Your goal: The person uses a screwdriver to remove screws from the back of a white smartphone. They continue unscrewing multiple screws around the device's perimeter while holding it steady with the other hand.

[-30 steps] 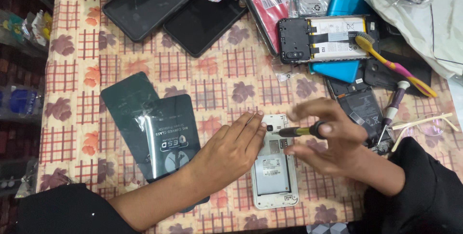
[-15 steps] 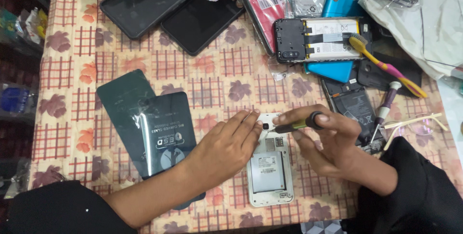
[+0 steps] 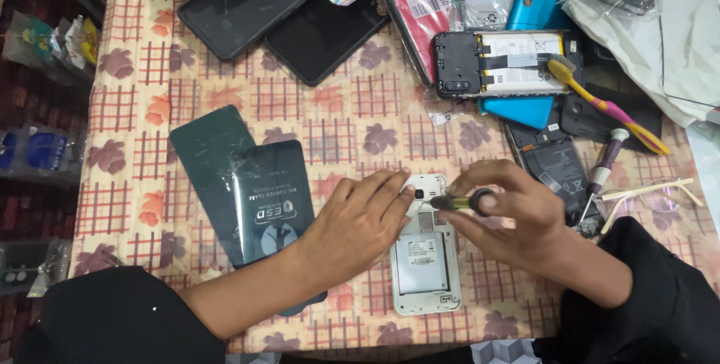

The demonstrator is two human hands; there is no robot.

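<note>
1. White phone (image 3: pixel 424 263), back cover off, lies face down at the near middle of the bench (image 3: pixel 345 120).
2. Left hand (image 3: pixel 360 221) rests flat, open, pinning the phone's left edge.
3. Right hand (image 3: pixel 510 218) grips a small screwdriver (image 3: pixel 450 201) – tip at the phone's far end.
4. Step in hand, apparently: working a screw – the next move calls for steady, square pressure.

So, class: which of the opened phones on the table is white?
The white phone under both hands, battery showing; the other opened phone, near the toothbrush, is black.
</note>
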